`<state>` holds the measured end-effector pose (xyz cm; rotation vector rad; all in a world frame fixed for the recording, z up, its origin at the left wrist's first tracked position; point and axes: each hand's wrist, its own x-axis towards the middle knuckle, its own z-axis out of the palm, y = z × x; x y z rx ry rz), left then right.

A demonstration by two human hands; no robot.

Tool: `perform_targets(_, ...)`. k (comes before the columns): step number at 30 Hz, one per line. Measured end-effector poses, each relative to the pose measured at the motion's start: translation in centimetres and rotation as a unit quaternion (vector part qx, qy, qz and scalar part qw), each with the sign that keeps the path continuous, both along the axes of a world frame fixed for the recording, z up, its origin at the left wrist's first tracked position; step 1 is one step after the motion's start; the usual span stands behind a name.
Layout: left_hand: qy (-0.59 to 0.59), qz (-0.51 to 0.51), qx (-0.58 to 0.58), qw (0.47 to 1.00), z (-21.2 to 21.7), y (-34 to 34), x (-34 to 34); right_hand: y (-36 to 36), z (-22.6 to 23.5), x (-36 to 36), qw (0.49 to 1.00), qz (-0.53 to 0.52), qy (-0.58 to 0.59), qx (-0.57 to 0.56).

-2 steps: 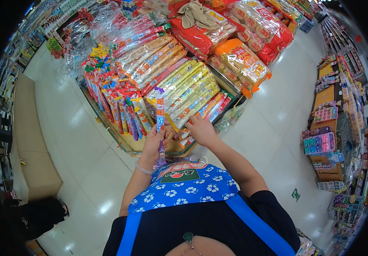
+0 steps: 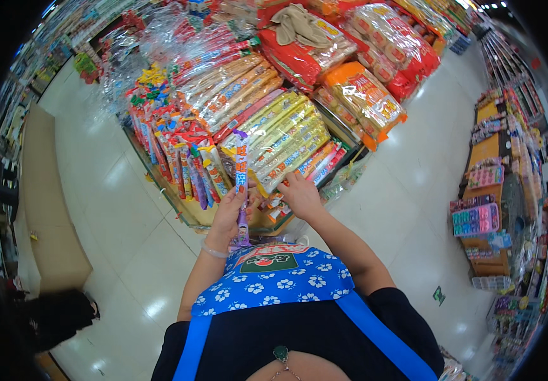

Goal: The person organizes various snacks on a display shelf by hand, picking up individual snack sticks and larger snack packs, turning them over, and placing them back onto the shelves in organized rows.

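My left hand (image 2: 228, 214) is wrapped around a long, slim ice-pop tube (image 2: 241, 166) in a blue and purple wrapper, held upright in front of the display. Its purple lower end (image 2: 243, 236) sticks out below my fingers, near my apron. At the front of the bin, my right hand (image 2: 302, 195) rests with bent fingers against the near end of the yellow stick packs (image 2: 286, 141); what its fingertips hold, if anything, is hidden. Orange and pink stick packs (image 2: 323, 159) lie beside that hand. Left of the tube stand several colourful tubes (image 2: 188, 171).
The snacks fill a green-edged display bin (image 2: 191, 223). Large red bags (image 2: 391, 44), an orange bag (image 2: 359, 95) and a beige glove (image 2: 299, 25) lie at the back. Stocked shelves (image 2: 487, 171) run along the right; a beige counter (image 2: 54, 209) stands left. Pale tiled floor surrounds the bin.
The view has shifted slightly, so the display sits a little lower and further right. Both hands keep nearly the same places; the tube stays in my left hand.
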<state>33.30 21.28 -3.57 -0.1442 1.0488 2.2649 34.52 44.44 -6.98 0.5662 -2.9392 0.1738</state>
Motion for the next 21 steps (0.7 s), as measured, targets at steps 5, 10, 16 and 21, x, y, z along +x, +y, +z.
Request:
perform_targets(5,-0.02,0.001,0.074,0.997,0.5,0.1,0.2,1.7,-0.1,0.2,0.999,0.031,-0.027,-0.028)
perform_targets(10,0.011,-0.013,0.082,0.996,0.5,-0.9,0.5,2.3,5.2,0.3,0.965,-0.106,0.054,-0.232)
perform_targets(16,-0.047,0.02,0.162,0.986,3.3,0.5,0.6,-1.4,14.5,3.6,0.856,0.221,0.004,-0.467)
perform_targets(21,0.062,0.047,0.249,0.965,4.0,-0.4,-0.3,-5.2,12.9,4.7,0.871,0.264,-0.07,-0.408)
